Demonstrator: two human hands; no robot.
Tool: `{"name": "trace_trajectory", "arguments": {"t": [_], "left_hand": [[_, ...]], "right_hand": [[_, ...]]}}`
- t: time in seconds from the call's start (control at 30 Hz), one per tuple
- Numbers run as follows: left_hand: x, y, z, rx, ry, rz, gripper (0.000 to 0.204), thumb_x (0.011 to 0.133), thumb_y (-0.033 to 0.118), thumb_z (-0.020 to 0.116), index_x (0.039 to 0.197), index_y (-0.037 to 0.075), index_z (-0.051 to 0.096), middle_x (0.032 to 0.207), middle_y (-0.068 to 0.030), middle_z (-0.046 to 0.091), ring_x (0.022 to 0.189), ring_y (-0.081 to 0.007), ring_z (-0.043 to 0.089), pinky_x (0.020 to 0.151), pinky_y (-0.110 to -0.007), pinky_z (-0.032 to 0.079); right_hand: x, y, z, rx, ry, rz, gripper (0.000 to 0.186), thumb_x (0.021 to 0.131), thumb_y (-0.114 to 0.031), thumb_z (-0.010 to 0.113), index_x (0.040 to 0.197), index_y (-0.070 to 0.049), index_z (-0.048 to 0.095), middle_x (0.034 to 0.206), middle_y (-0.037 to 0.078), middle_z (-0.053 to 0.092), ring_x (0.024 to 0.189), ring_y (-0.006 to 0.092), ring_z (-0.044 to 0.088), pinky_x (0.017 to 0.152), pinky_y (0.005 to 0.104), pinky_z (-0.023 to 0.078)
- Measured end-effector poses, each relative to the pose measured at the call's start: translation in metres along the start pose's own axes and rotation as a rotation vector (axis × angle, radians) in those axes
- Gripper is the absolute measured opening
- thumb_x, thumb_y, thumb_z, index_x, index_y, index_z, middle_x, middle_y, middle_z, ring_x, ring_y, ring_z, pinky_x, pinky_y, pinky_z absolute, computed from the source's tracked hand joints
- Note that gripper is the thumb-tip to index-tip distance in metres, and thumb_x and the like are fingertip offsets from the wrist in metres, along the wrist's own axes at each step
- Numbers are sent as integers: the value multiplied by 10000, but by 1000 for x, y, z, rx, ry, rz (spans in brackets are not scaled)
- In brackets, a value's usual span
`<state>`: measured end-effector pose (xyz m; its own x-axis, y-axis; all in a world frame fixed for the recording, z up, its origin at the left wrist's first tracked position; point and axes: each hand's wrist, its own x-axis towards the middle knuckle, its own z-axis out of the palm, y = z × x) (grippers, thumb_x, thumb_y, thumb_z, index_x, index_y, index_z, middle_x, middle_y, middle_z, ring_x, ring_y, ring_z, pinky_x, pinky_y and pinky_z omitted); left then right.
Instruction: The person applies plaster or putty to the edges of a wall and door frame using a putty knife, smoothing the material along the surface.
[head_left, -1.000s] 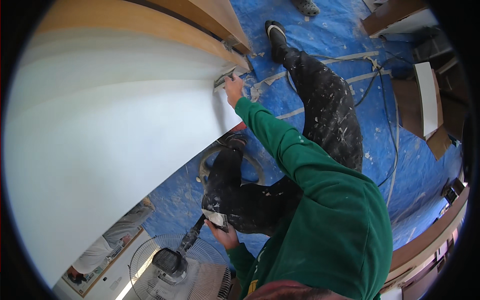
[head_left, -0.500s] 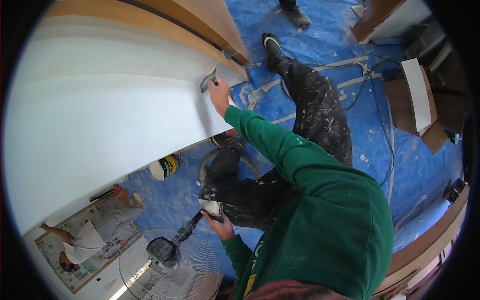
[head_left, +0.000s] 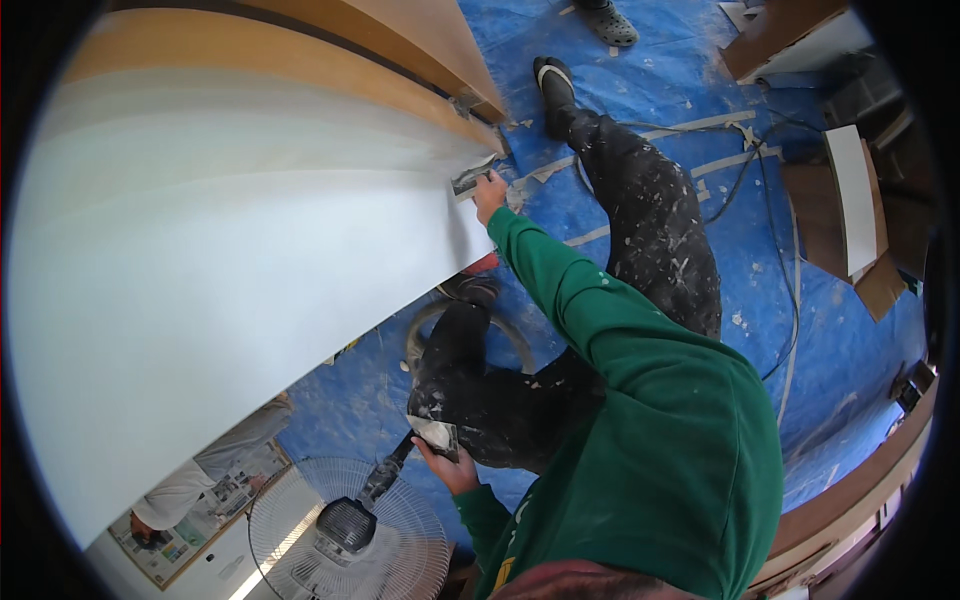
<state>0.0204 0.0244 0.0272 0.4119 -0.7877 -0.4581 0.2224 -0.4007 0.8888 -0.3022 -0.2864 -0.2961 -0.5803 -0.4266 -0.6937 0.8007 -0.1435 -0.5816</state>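
My right hand, at the end of a green sleeve, grips a flat metal blade against the white surface, beside its right-hand end below the wooden trim. My left hand is lower down by my dark, paint-spattered knee, closed on a flat plate with a lump of pale paste on it.
Blue sheeting covers the floor, with a cable and boards at right. A standing fan is at lower left, near a person in white. Another person's grey clog shows at the top.
My right hand with the blade moved left, away from the surface's end, then back right toward it. My left hand stayed by my knee; the view shifted slightly.
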Motion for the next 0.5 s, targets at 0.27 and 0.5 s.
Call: {"name": "trace_trajectory", "arguments": {"t": [0.27,0.5], "left_hand": [[5,16,10,-89,-73,-131,495,1020,436,520,1348,66,538,1298,-44,604,1115,-182,594,967,-315,454],[1,12,2,-139,-86,-130,501,1022,426,517,1351,48,531,1313,-51,597,1146,-187,582,1002,-327,437]], "right_hand": [[64,29,10,282,-55,-55,269,899,-8,516,1149,-36,612,1012,63,669,864,205,652,786,342,538],[7,-15,39,144,-8,-50,239,875,-42,576,1104,-5,631,969,44,659,809,159,587,703,314,474]]}}
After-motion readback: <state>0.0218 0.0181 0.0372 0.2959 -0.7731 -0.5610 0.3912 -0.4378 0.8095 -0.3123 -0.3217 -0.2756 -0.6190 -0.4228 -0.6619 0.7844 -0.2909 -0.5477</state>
